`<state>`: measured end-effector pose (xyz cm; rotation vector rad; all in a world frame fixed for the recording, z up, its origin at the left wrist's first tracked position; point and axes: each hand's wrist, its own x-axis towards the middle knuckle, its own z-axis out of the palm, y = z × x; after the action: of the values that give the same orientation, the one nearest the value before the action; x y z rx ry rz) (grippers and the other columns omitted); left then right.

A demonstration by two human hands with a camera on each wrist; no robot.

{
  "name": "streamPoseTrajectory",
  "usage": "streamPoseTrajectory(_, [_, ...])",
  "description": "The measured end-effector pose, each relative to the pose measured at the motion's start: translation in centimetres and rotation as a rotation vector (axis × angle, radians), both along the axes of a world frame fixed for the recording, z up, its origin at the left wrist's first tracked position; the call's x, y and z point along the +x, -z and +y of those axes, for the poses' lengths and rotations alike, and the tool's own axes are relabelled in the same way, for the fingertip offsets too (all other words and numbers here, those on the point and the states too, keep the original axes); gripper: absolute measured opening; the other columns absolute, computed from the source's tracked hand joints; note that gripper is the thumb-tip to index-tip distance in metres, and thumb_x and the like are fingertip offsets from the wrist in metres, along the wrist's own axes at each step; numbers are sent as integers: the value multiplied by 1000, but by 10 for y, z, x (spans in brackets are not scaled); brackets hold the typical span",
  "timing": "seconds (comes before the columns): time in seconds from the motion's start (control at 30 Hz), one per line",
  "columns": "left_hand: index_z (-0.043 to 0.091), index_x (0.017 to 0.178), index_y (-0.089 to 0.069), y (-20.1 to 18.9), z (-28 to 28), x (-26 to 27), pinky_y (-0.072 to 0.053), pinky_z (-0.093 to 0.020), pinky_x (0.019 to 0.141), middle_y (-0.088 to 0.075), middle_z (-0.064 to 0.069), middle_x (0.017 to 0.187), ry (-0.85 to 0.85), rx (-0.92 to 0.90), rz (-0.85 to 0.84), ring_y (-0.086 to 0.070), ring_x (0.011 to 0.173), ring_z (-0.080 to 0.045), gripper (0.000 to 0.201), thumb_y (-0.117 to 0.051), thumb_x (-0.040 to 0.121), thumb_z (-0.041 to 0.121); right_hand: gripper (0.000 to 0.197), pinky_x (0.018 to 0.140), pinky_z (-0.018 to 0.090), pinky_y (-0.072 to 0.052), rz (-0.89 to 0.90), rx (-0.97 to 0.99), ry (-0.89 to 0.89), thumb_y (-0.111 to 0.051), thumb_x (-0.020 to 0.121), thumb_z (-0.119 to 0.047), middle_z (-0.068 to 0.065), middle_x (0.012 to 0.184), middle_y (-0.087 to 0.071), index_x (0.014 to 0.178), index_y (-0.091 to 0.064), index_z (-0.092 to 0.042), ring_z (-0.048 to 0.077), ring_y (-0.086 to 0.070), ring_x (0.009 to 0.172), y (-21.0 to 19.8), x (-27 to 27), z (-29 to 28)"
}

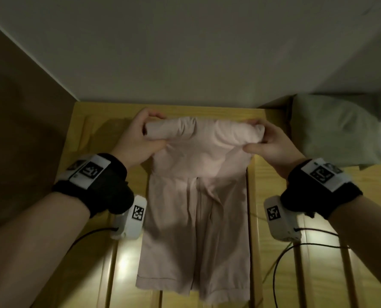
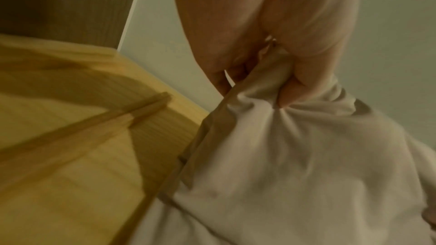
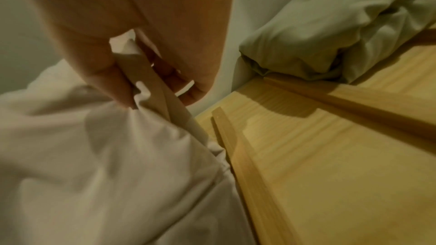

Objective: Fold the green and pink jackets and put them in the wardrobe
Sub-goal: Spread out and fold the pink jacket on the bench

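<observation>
The pink jacket (image 1: 196,196) hangs down in front of the yellow wooden wardrobe (image 1: 91,121), held up by its top edge. My left hand (image 1: 140,136) grips the jacket's upper left corner, thumb under and fingers over the bunched cloth. My right hand (image 1: 267,141) grips the upper right corner the same way. In the left wrist view, my left hand (image 2: 271,81) pinches the pale cloth of the jacket (image 2: 295,165). In the right wrist view, my right hand (image 3: 141,81) pinches a folded edge of the jacket (image 3: 106,165). The green jacket (image 1: 334,130) lies bundled on the wardrobe top at right.
The wardrobe's panelled doors (image 1: 296,274) run below my arms. A brown wall (image 1: 18,118) closes the left side and a pale ceiling (image 1: 185,52) is overhead. The green bundle (image 3: 330,34) lies close to my right hand. Black cables (image 1: 280,263) trail from the wrist cameras.
</observation>
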<state>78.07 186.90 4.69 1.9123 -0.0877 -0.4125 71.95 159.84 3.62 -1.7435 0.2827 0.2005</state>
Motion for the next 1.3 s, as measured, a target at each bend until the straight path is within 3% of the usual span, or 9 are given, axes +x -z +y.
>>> streamPoseTrajectory(0.07, [19, 107, -53, -5, 7, -14, -43, -6, 69, -56, 8, 95, 103, -3, -7, -55, 79, 10, 45, -68, 70, -2, 53, 77, 18, -44, -22, -31, -86, -58, 73, 22, -5, 94, -58, 94, -56, -26, 1, -55, 86, -3, -14, 1])
streamPoseTrajectory(0.17, [20, 109, -55, -6, 18, -37, -42, -3, 74, -59, 0, 103, 177, 69, 4, -55, 94, -7, 48, -71, 73, -8, 56, 75, 16, -42, -58, -91, -169, -61, 68, 25, -10, 88, -56, 88, -55, -27, -9, -53, 78, -3, -34, 3])
streamPoseTrajectory(0.37, [19, 97, -62, 6, 35, -85, -38, -6, 78, -59, 0, 100, 314, 178, -27, -54, 94, -3, 38, -70, 72, -9, 37, 65, 16, -41, -98, -242, -380, -68, 70, 17, -2, 77, -57, 79, -57, -18, 5, -51, 70, -1, -72, 9])
streamPoseTrajectory(0.47, [10, 94, -66, 16, 39, -105, -36, -3, 77, -53, 8, 95, 391, 243, -78, -51, 91, 0, 31, -72, 69, -7, 16, 67, 28, -41, -164, -368, -454, -68, 67, 11, 9, 71, -61, 75, -63, -2, 15, -52, 65, 1, -91, 17])
streamPoseTrajectory(0.63, [9, 91, -67, 30, 48, -131, -41, -28, 78, -56, 2, 96, 474, 402, -180, -54, 93, -19, 26, -70, 69, -4, 12, 71, 32, -36, -124, -536, -540, -67, 64, -5, 4, 74, -54, 75, -63, -8, 22, -47, 71, 16, -123, 21])
streamPoseTrajectory(0.9, [17, 113, -60, 36, 56, -150, -28, -17, 90, -45, 9, 118, 586, 495, -114, -38, 113, -9, 43, -74, 73, 16, 26, 89, 29, -38, 14, -660, -589, -62, 77, -7, -4, 105, -62, 99, -67, -21, 19, -48, 100, 39, -148, 25])
streamPoseTrajectory(1.1, [8, 102, -66, 30, 51, -127, -28, -17, 86, -51, -5, 112, 380, 559, -58, -47, 110, -21, 18, -61, 89, 18, 30, 98, 33, -34, 86, -574, -603, -54, 82, 1, 1, 107, -62, 102, -69, -15, 20, -48, 106, 22, -136, 16])
streamPoseTrajectory(1.2, [8, 117, -57, 25, 38, -98, -34, -21, 88, -48, -8, 122, 215, 560, -75, -49, 112, -22, 35, -64, 86, 23, 26, 96, 25, -33, -17, -644, -342, -59, 84, -7, 5, 111, -60, 109, -65, -13, 19, -47, 106, 16, -115, 16])
streamPoseTrajectory(1.3, [16, 139, -38, 23, 21, -73, -32, -28, 100, -37, -4, 144, 370, 635, -11, -37, 130, -21, 77, -69, 77, 48, 57, 96, 17, -20, 67, -744, -330, -66, 83, -33, 3, 137, -42, 134, -45, -19, 20, -32, 127, 16, -89, 21])
